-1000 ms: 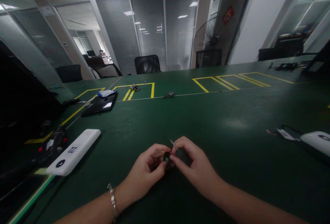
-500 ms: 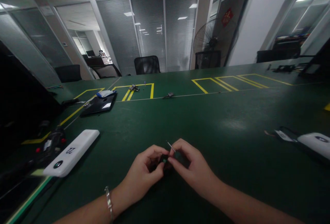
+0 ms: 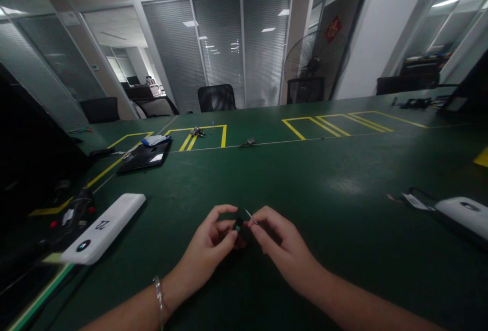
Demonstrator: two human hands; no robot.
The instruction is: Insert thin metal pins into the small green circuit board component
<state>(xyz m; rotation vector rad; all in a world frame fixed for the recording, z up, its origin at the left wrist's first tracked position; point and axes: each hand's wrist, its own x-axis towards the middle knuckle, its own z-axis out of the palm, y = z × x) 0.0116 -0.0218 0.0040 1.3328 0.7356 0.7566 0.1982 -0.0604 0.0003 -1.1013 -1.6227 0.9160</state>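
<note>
Between thumb and fingers, my left hand (image 3: 214, 234) holds a small black and green piece (image 3: 238, 226), partly covered by the fingers and too small to name. Its index finger stretches above the piece. Close by on the right, my right hand (image 3: 280, 239) is closed in a pinch on a thin metal rod (image 3: 249, 215), whose tip points up and to the left. What the rod belongs to is hidden in the fingers. Both hands are over the near middle of the green table (image 3: 213, 183).
A white power bank (image 3: 104, 229) marked 22 lies at left beside black gear (image 3: 74, 214). Another white device (image 3: 463, 214) lies at right. Farther back are a black flat case (image 3: 143, 158), small metal parts (image 3: 197, 131), another small part (image 3: 248, 142) and yellow tape outlines (image 3: 224, 135).
The hands have drawn slightly apart. My left index finger has straightened and lifted off the small piece, which shows more now. The right hand keeps its pinch on the rod.
</note>
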